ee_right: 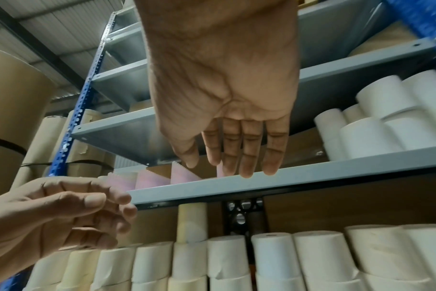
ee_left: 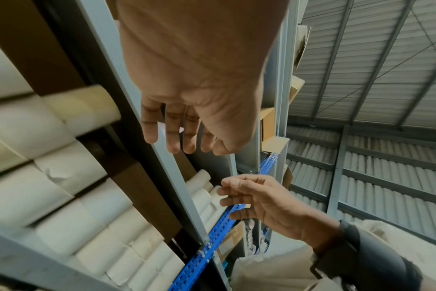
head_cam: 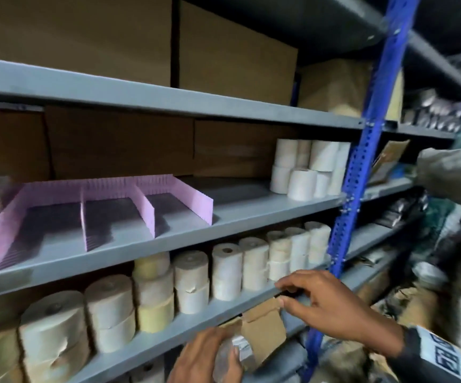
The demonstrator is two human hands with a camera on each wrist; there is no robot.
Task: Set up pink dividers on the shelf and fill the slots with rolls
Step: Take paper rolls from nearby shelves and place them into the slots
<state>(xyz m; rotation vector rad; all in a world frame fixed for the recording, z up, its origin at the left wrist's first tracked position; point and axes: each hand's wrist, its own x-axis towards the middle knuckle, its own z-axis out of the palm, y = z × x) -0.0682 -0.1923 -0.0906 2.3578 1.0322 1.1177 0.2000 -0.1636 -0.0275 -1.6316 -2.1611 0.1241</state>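
Observation:
Pink dividers (head_cam: 99,205) stand on the middle shelf (head_cam: 251,214) and form three slots with nothing in them; the right wrist view shows their tops (ee_right: 182,174). White rolls (head_cam: 306,167) are stacked at the right end of that shelf. More rolls (head_cam: 224,272) fill the shelf below. My right hand (head_cam: 287,293) hovers at the lower shelf's front edge, fingers loosely spread and holding nothing (ee_right: 222,165). My left hand (head_cam: 212,352) is lower, in front of a small cardboard box (head_cam: 262,324); in its wrist view its fingers (ee_left: 172,141) hang straight and hold nothing.
A blue perforated upright (head_cam: 362,161) bounds the shelf bay on the right. Large cardboard boxes (head_cam: 237,51) fill the top shelf, and brown cartons (head_cam: 119,145) line the back of the middle shelf. Dark bags and packets (head_cam: 431,111) crowd the neighbouring bay.

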